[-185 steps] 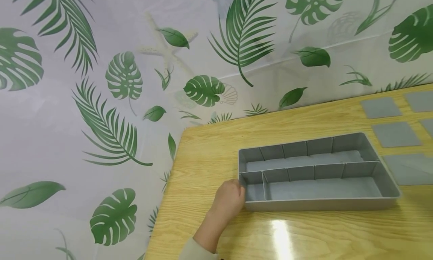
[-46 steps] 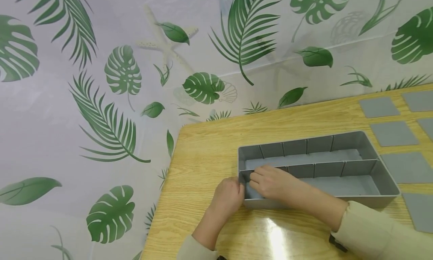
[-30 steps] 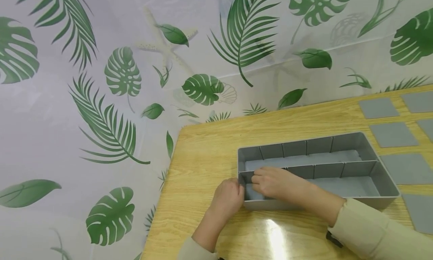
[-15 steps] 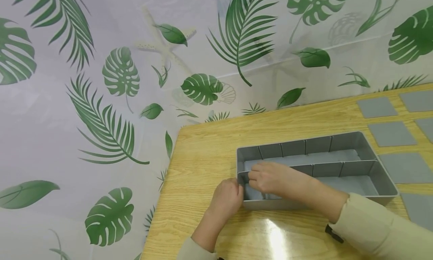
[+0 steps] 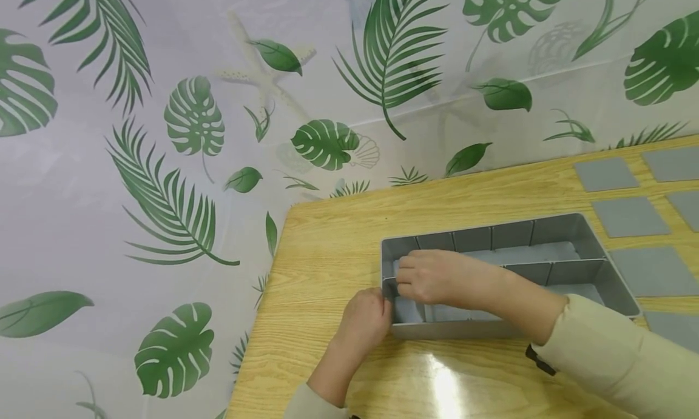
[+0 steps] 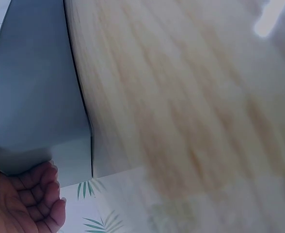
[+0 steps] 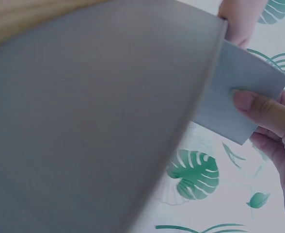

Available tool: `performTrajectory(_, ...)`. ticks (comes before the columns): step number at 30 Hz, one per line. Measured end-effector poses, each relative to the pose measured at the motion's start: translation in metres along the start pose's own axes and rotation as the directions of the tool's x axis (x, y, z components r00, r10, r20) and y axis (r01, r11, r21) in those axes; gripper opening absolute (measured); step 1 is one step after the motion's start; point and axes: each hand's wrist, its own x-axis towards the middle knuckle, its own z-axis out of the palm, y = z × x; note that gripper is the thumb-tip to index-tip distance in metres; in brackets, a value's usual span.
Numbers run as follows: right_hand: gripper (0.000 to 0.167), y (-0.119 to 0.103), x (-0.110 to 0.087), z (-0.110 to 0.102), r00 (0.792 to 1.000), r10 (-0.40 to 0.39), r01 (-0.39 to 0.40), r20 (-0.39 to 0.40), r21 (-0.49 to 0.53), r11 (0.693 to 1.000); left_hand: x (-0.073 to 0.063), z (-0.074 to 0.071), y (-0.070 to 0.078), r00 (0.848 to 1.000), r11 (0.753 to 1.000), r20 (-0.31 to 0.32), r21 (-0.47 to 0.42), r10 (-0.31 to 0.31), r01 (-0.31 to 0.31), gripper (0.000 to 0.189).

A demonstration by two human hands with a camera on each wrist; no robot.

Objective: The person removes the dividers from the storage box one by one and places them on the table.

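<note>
A long grey drawer organizer box [image 5: 464, 330] lies on the wooden table, split lengthwise into two rows, with slots along its inner walls. My left hand [image 5: 363, 319] grips its left end; in the left wrist view the curled fingers [image 6: 44, 196] lie against the outer end wall. Over the front row's left part is my right hand [image 5: 431, 278]. The right wrist view shows it pinching a thin grey square divider [image 7: 225, 92] between thumb and fingers, with the divider standing partly above the box's rim. The box wall hides its lower part.
Several flat grey square panels [image 5: 630, 217] lie in rows on the table [image 5: 327, 243] to the right of the box. A white leaf-printed cloth [image 5: 136, 164] hangs along the table's back and left edges.
About six seconds ago only the left hand was in view, and the divider stood in the front row. Recently the right hand, over that row, has moved slightly up and left; the left stays put.
</note>
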Motion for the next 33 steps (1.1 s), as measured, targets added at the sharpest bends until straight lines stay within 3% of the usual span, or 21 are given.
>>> performTrajectory(6, 0.025, 0.01, 0.004, -0.014, 1.0, -0.013, 0.013, -0.018, 0.007, 1.0, -0.001, 0.001, -0.001, 1.0, 1.0, 0.005, -0.006, -0.013, 0.013, 0.031)
performTrajectory(20, 0.034, 0.013, -0.001, -0.044, 0.986, 0.009, -0.012, -0.169, -0.017, 1.0, 0.0, 0.001, 0.0, 1.0, 1.0, -0.022, 0.008, 0.003, -0.003, 0.033)
performTrajectory(27, 0.035, 0.013, -0.015, -0.052, 0.982, 0.037, -0.034, -0.186, 0.017, 0.999, 0.0, 0.003, 0.0, 0.999, 1.0, -0.015, -0.001, -0.028, 0.028, 0.032)
performTrajectory(31, 0.023, 0.015, -0.028, -0.059, 0.975, 0.075, -0.064, -0.21, 0.059, 0.996, 0.001, 0.003, 0.001, 1.0, 1.0, -0.021, 0.011, -0.023, 0.023, 0.031)
performTrajectory(33, 0.028, 0.017, -0.035, -0.063, 0.968, 0.097, -0.081, -0.23, 0.077, 0.994, 0.0, 0.003, 0.001, 1.0, 1.0, -0.021, 0.017, -0.02, 0.021, 0.031)
